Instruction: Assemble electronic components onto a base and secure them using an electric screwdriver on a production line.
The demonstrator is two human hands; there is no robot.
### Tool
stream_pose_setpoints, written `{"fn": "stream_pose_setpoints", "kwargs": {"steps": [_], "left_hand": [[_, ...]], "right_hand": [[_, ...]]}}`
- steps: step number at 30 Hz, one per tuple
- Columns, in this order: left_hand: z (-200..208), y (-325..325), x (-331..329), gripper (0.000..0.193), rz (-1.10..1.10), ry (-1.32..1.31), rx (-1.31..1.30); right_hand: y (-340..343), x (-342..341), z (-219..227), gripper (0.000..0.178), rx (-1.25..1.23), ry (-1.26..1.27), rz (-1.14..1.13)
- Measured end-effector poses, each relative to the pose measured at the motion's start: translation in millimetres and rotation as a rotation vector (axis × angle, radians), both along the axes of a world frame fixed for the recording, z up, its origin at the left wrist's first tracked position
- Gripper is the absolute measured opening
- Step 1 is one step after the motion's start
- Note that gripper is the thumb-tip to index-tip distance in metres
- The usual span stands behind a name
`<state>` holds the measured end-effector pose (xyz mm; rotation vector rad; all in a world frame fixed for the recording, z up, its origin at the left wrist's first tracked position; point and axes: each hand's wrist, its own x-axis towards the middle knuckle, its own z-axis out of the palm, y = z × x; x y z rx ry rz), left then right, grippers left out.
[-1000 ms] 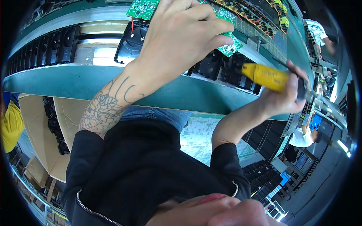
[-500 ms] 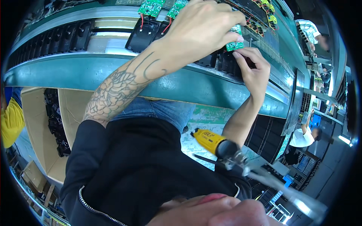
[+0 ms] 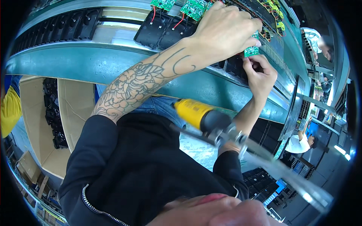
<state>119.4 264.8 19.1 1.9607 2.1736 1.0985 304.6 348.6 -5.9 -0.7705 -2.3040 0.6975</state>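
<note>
A small green circuit board [image 3: 251, 49] is tilted up above the black plastic housings [image 3: 235, 69] on the line. My left hand [image 3: 228, 30] reaches across from the left with its thumb and fingers closed on the board's upper part. At the board's lower end my right hand [image 3: 263, 75] pinches with thumb and bent fingers. The left hand hides part of the board. Left of the hands, two more housings [image 3: 149, 33] lie side by side, joined by red wires [image 3: 178, 22] to green boards [image 3: 194, 9].
A yellow power screwdriver [image 3: 194, 113] hangs before my body on a clear hose [image 3: 286, 177]. Black housings [image 3: 86, 24] stand in a row at far left. Below the teal bench edge [image 3: 75, 60] is a cardboard box [image 3: 77, 120] of black parts. Other people are around.
Both hands and the board appear further right and slightly lower; the bench things shift likewise, so the view has moved. The screwdriver has swung left and up. Both hands keep their grip.
</note>
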Motion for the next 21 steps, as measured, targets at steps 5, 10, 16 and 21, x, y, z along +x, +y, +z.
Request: {"fn": "stream_pose_setpoints", "kwargs": {"steps": [5,10,16,21], "left_hand": [[-31,16,1,0.017,0.016,-0.041,0.361],[-19,3,-4,0.017,-0.031,-0.067,0.324],[-8,-6,-6,0.016,-0.033,-0.063,0.290],[-13,-5,-5,0.014,0.012,-0.018,0.316]], "right_hand": [[-2,0,3,0.010,0.004,0.026,-0.045],[1,1,-1,0.011,-0.007,0.050,-0.016],[1,3,-2,0.014,0.024,0.028,-0.025],[-1,3,1,0.014,0.021,0.008,-0.055]]}}
